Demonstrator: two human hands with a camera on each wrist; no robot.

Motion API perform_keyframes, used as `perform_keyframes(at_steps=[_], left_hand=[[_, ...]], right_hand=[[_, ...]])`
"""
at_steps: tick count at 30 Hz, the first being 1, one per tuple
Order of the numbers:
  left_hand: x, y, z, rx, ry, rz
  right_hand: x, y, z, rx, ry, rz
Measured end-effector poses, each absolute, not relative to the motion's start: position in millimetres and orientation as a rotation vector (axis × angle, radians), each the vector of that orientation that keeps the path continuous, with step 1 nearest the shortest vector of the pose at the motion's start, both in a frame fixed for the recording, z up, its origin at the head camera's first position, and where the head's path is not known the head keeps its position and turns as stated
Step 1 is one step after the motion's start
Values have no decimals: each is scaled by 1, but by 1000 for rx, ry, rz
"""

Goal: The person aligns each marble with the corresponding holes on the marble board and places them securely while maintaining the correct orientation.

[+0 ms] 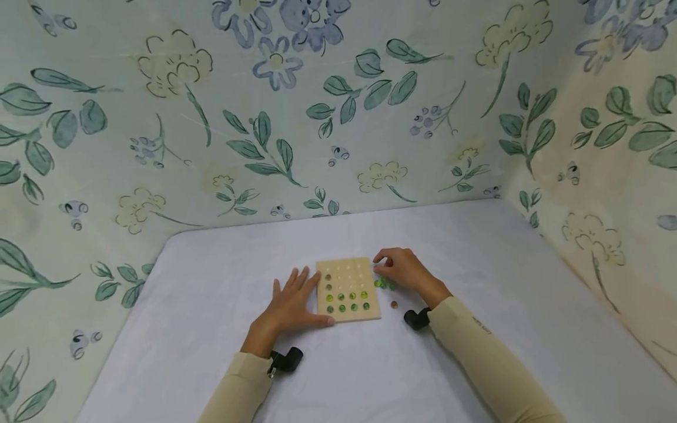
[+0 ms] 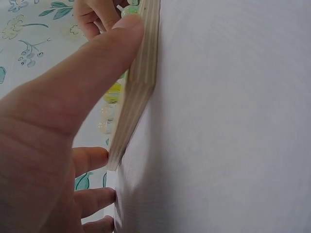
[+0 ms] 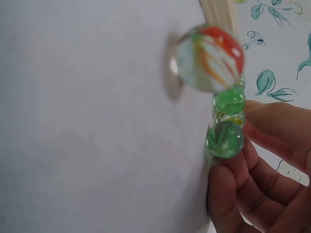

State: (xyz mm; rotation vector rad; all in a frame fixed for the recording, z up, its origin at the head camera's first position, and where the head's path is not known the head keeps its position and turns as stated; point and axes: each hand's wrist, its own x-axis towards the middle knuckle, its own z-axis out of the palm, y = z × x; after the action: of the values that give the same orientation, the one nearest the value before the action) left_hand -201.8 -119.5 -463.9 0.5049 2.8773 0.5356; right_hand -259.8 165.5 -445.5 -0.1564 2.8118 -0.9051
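Nearest, the left hand (image 1: 290, 304), fingers spread loosely, touches the left side of a square pale-wood board (image 1: 350, 282) between the hands. Right of it lies a clear, red-swirled round glass marble (image 3: 210, 58); green and yellow glass marbles (image 1: 354, 307) fill the board's near rows. Farther right, the right hand (image 1: 409, 271) curls beside loose green glass marbles (image 3: 226, 140); whether it grasps one, I cannot tell.

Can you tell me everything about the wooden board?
The board is pale, squarish and looks wooden, with striped layers along its edges. It lies flat on the white cloth. Marbles fill the two rows nearest the person, plus two spots on the left; elsewhere are bare hollows. The left hand touches its left side and near edge.
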Motion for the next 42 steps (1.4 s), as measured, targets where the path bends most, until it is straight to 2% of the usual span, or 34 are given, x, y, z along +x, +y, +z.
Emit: perform_keyframes(at_steps=[42], left_hand=[[-202, -120, -463, 497, 2864, 541]], right_hand=[[-266, 164, -447, -182, 2822, -816]])
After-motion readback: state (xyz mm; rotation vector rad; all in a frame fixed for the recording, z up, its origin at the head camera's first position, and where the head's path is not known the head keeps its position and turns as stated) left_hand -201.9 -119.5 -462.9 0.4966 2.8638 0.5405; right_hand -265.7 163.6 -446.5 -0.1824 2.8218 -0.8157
